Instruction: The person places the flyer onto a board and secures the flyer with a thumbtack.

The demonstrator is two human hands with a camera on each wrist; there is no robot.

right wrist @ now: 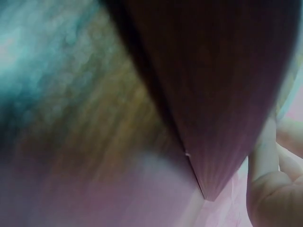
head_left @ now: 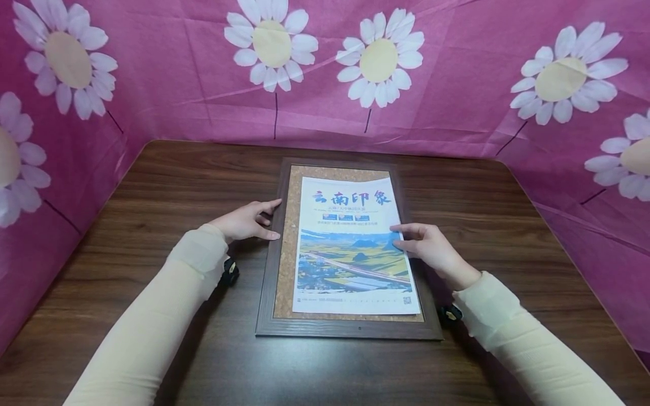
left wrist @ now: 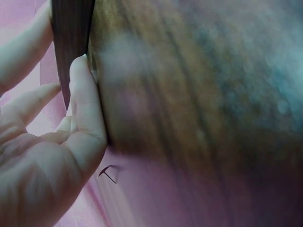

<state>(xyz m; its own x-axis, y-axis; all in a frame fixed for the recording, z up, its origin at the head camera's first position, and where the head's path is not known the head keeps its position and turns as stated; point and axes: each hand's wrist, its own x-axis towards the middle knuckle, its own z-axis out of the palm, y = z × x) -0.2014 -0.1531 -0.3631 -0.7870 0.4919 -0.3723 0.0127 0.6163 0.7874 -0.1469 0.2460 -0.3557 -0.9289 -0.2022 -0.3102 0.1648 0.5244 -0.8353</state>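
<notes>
Pointing title (head_left: pixel 352 198) forward; poster (head_left: pixel 355 268) lies lengthwise along frame (head_left: pixel 350 328).

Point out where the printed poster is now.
In the head view, the poster lies on the framed cork board, nearer its right side, with the right hand at the poster's right edge.

A long, wrinkled pale-cream left sleeve (head_left: pixel 137 316) and matching right sleeve (head_left: pixel 550 352) end in bulky, creased cuffs. At each wrist sits a small black device with a yellowish marking: left device (head_left: pixel 231 272), right device (head_left: pixel 451 313).
</notes>
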